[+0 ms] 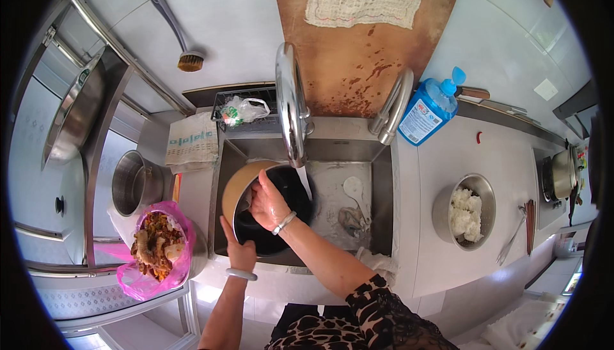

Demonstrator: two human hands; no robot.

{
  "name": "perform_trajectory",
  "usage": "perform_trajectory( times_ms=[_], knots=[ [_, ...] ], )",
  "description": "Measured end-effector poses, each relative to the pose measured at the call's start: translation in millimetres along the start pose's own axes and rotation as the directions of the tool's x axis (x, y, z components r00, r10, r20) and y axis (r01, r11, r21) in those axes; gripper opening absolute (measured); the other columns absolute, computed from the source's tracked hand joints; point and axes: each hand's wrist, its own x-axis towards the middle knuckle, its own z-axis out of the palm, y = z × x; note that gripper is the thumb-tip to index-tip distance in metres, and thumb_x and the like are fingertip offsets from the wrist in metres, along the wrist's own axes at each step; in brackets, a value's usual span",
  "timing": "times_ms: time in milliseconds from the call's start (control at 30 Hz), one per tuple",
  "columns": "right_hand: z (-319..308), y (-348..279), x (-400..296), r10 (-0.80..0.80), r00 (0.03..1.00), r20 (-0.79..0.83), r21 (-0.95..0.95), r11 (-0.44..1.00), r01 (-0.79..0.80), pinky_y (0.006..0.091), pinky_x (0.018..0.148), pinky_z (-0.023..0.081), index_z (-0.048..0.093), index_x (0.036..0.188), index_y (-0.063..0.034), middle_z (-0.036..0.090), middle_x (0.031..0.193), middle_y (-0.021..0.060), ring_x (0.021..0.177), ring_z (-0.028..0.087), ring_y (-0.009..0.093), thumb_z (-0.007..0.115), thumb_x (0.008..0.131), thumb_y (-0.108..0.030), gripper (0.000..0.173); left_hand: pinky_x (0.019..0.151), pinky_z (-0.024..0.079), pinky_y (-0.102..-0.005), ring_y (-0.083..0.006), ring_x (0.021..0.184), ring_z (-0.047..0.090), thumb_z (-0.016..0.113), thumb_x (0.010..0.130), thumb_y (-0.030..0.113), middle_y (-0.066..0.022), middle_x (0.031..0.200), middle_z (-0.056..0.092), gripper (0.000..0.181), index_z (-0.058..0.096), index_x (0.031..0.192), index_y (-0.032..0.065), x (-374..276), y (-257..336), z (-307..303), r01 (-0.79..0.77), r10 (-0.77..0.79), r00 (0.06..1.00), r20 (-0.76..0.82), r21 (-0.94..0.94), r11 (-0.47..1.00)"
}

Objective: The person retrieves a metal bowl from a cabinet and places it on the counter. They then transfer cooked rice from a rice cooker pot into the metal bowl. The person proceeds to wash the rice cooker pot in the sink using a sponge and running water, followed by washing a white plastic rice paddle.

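In the stainless steel sink (381, 196) a pot (235, 192), tan outside and dark inside, is held tilted. My left hand (240, 249) grips its near left rim. Inside the pot, against the left wall, is my right hand (268, 201), thumb raised and fingers partly hidden. A greyish patch shows beside those fingers; whether it is a cloth in them is unclear. Water (304, 182) runs from the chrome faucet (290, 105) into the pot. On the sink floor right of the pot lie a white rice paddle (354, 188) and a crumpled greyish thing (352, 220).
Left of the sink stand a pink bag (187, 235) of food scraps and a steel pot (136, 182). Behind are a wire basket (247, 122), second faucet (393, 105) and blue detergent bottle (427, 110). Rightward are a perforated steel pot (443, 215) with rice and chopsticks (530, 227).
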Motion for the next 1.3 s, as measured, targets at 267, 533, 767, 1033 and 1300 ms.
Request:
perform_trajectory(
  times_ms=[267, 533, 767, 1033, 1300],
  knots=[
    [-33.2, 0.2, -46.2, 0.112, 0.976, -0.189, -0.88, -0.461, -0.118, 0.0305, 0.074, 0.048, 0.065, 0.083, -0.0057, 0.064, 0.089, 0.0113, 0.079, 0.062, 0.025, 0.06, 0.076, -0.022, 0.019, 0.054, 0.056, -0.0429, -0.0307, 0.079, 0.057, 0.038, 0.059, -0.011, -0.0138, 0.101, 0.048, 0.068, 0.034, 0.123, 0.0092, -4.0, 10.7, 14.3, 0.375, -0.249, 0.925, 0.287, -0.584, 0.72],
    [-89.5, -41.7, -49.8, -0.256, 0.961, -0.103, -0.673, -0.693, -0.258, 0.0405, 0.072, 0.048, 0.058, 0.085, -0.0035, 0.06, 0.084, 0.0193, 0.084, 0.058, 0.035, 0.052, 0.074, -0.008, 0.014, 0.05, 0.053, -0.0558, -0.0371, 0.076, 0.058, 0.039, 0.059, -0.011, -0.0161, 0.092, 0.051, 0.054, 0.044, 0.11, 0.0046, -24.2, 14.6, 31.8, 0.464, -0.334, 0.886, 0.323, -0.606, 0.646],
    [-95.9, -24.0, -43.2, -0.243, 0.97, 0.009, -0.766, -0.626, -0.15, 0.0412, 0.072, 0.046, 0.053, 0.085, -0.005, 0.058, 0.079, 0.0201, 0.079, 0.057, 0.035, 0.06, 0.068, -0.012, 0.019, 0.048, 0.052, -0.0567, -0.0363, 0.067, 0.057, 0.041, 0.059, -0.011, -0.0163, 0.079, 0.051, 0.042, 0.046, 0.1, -0.0016, -29.9, 7.1, 35.6, 0.529, -0.412, 0.848, 0.334, -0.592, 0.608],
    [-92.6, -22.5, -47.3, -0.186, 0.975, -0.123, -0.632, -0.742, -0.222, 0.0435, 0.065, 0.048, 0.056, 0.081, -0.0065, 0.06, 0.074, 0.0205, 0.07, 0.06, 0.035, 0.062, 0.069, -0.03, 0.027, 0.046, 0.052, -0.0553, -0.035, 0.062, 0.057, 0.041, 0.06, -0.011, -0.0149, 0.087, 0.05, 0.053, 0.04, 0.109, 0.0084, -38.1, 2.7, 38.5, 0.479, -0.351, 0.878, 0.327, -0.563, 0.674],
    [-95.5, -13.4, -57.3, -0.069, 0.969, -0.238, -0.548, -0.814, -0.193, 0.0422, 0.074, 0.047, 0.06, 0.088, -0.0074, 0.061, 0.086, 0.0199, 0.082, 0.06, 0.034, 0.059, 0.073, -0.035, 0.032, 0.053, 0.051, -0.0588, -0.039, 0.071, 0.057, 0.041, 0.062, -0.01, -0.0193, 0.089, 0.051, 0.043, 0.043, 0.104, -0.0027, -46.0, 3.4, 27.1, 0.664, -0.475, 0.746, 0.466, -0.474, 0.578]
  ],
)
